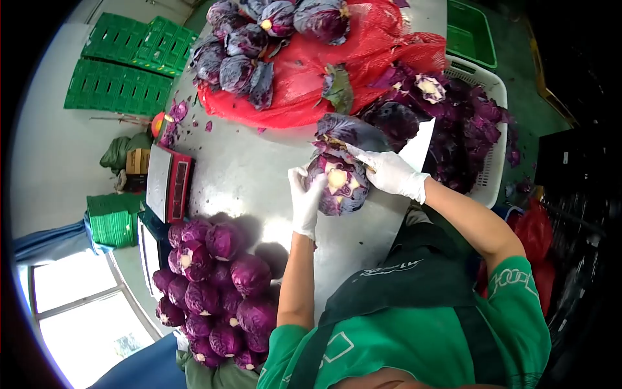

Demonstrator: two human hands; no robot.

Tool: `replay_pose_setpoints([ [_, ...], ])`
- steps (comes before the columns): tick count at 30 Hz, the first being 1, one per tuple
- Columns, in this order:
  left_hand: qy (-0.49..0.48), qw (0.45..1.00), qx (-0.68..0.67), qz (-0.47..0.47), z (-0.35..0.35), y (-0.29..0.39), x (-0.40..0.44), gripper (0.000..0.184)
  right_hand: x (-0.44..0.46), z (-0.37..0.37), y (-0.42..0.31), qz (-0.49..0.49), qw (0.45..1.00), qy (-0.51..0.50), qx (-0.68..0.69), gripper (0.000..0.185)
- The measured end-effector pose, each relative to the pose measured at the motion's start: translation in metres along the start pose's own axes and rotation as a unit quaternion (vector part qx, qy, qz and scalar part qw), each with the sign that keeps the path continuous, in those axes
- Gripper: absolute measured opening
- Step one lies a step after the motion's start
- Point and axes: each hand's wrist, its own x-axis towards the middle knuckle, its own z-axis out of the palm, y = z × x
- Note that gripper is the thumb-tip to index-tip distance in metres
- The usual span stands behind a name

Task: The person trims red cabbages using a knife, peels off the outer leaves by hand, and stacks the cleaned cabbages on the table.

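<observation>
A red cabbage (348,196) with its pale cut stem facing up is between my hands above the metal table. My gloved left hand (306,200) grips its left side, thumb against the cabbage. My gloved right hand (394,174) is closed around a knife, whose broad bright blade (418,145) sticks out toward the upper right. The right fingertips touch the top of the cabbage, where a loose outer leaf (355,132) stands away from it. Most of the knife's handle is hidden in the hand.
Untrimmed cabbages (236,72) lie on a red mesh bag (291,104) at the far side. Peeled cabbages (220,285) are heaped at the left near a red-edged scale (177,188). A white basket (497,129) of purple leaves stands right. Green crates (116,87) are stacked beyond.
</observation>
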Motion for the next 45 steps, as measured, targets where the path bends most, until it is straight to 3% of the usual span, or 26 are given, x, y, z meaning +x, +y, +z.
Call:
replay_pose_setpoints([
  [2,0.008,1.000,0.016,-0.007,0.018,0.012,0.001,0.044,-0.007,0.000,0.006,0.074,0.996,-0.002,0.044,0.072],
  [3,-0.004,0.999,0.048,0.000,0.024,0.019,-0.002,0.047,-0.006,-0.003,0.010,0.157,0.986,-0.013,0.056,0.071],
  [4,-0.014,0.997,0.082,0.009,0.027,0.022,-0.003,0.050,-0.005,0.009,0.032,0.163,0.950,0.102,0.245,0.071],
  [5,-0.010,0.996,0.086,0.009,0.024,0.019,-0.008,0.050,-0.001,0.008,0.055,0.158,0.916,0.176,0.325,0.070],
  [7,0.006,0.994,0.108,0.027,0.009,0.003,-0.018,0.059,-0.011,-0.045,0.052,0.272,0.823,0.248,0.434,0.031],
  [8,0.016,0.992,0.117,0.037,0.003,0.000,-0.022,0.066,-0.006,-0.065,0.084,0.275,0.764,0.292,0.505,0.010],
  [9,0.019,0.979,0.193,0.069,0.001,0.002,-0.029,0.067,-0.006,-0.079,0.108,0.239,0.745,0.425,0.455,0.014],
  [10,0.025,0.979,0.194,0.065,0.002,0.004,-0.037,0.067,-0.012,-0.098,0.129,0.262,0.717,0.472,0.440,0.016],
  [11,0.038,0.980,0.189,0.041,0.006,0.007,-0.039,0.064,-0.017,-0.108,0.107,0.265,0.762,0.425,0.411,0.021],
  [13,0.050,0.972,0.222,0.056,0.014,0.009,-0.036,0.062,-0.024,-0.089,0.056,0.110,0.890,0.359,0.260,0.026],
  [15,0.046,0.973,0.218,0.063,0.018,0.005,-0.033,0.064,-0.023,-0.023,0.022,-0.104,0.931,0.342,0.074,0.036],
  [17,0.040,0.979,0.187,0.067,0.018,0.001,-0.028,0.065,-0.033,0.010,-0.009,-0.096,0.960,0.262,-0.005,0.043],
  [18,0.042,0.979,0.186,0.067,0.018,0.001,-0.028,0.065,-0.039,0.010,-0.024,-0.029,0.987,0.158,-0.022,0.046],
  [21,0.046,0.977,0.197,0.068,0.016,0.005,-0.030,0.059,-0.030,0.013,-0.036,0.010,0.998,0.045,-0.048,0.046],
  [24,0.045,0.980,0.186,0.050,0.015,0.006,-0.035,0.055,-0.018,0.003,-0.027,0.046,0.997,0.055,-0.039,0.041],
  [26,0.013,0.968,0.211,0.133,0.006,-0.004,-0.042,0.056,0.001,-0.003,0.026,0.100,0.990,0.098,-0.022,0.039],
  [27,0.017,0.967,0.198,0.162,0.006,-0.010,-0.045,0.056,0.005,-0.008,0.031,0.082,0.992,0.099,-0.019,0.039],
  [29,0.030,0.973,0.185,0.137,0.006,-0.010,-0.045,0.057,0.002,-0.022,-0.006,0.067,0.995,0.067,0.006,0.041],
  [30,0.033,0.974,0.192,0.115,0.005,-0.007,-0.046,0.058,-0.001,-0.013,-0.018,0.004,0.996,0.085,0.009,0.043],
  [34,0.028,0.979,0.177,0.094,0.003,-0.005,-0.040,0.061,-0.011,-0.008,-0.052,0.010,0.994,-0.053,-0.097,0.051],
  [42,0.010,0.970,0.213,0.114,0.002,-0.004,-0.037,0.061,-0.012,-0.003,-0.045,-0.004,0.996,-0.040,-0.085,0.047],
  [44,0.002,0.969,0.218,0.120,0.004,0.001,-0.039,0.060,-0.003,-0.008,-0.042,0.037,0.994,-0.048,-0.086,0.040],
  [45,0.011,0.970,0.217,0.107,0.008,0.004,-0.037,0.058,0.004,0.002,-0.023,-0.013,0.999,0.019,-0.036,0.041],
])
